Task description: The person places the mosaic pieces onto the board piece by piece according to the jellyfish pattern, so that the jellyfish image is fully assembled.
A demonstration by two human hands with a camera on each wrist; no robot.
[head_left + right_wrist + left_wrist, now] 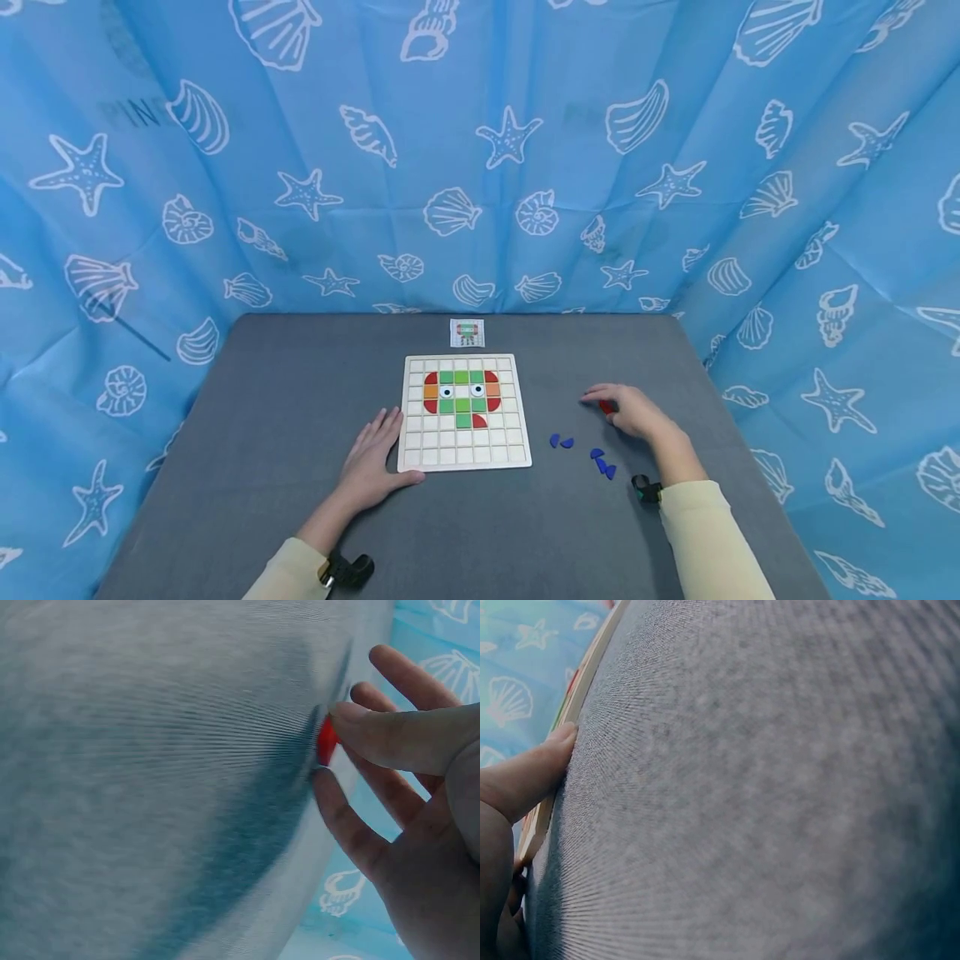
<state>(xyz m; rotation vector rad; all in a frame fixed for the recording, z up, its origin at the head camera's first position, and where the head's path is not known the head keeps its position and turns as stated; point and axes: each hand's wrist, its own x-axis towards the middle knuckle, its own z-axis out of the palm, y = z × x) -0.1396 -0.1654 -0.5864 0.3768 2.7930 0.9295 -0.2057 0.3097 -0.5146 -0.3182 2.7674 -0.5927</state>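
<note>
A white square grid board (465, 457) lies on the grey table, holding green, red and orange pieces and two round eye pieces. My left hand (372, 462) rests at its lower left corner, fingers stretched along the left side and thumb (551, 754) against the front edge. Right of the board, my right hand (633, 410) is low over the table. Its thumb touches a small red piece (327, 741), apparently pinching it against a finger hidden behind; the other fingers are spread. In the head view this red piece (606, 407) is partly covered by the hand.
Several small blue pieces (597, 453) lie between the board and my right forearm. A small printed pattern card (467, 333) is behind the board. Blue shell-print curtains (510, 208) hang behind and beside the grey table (315, 358).
</note>
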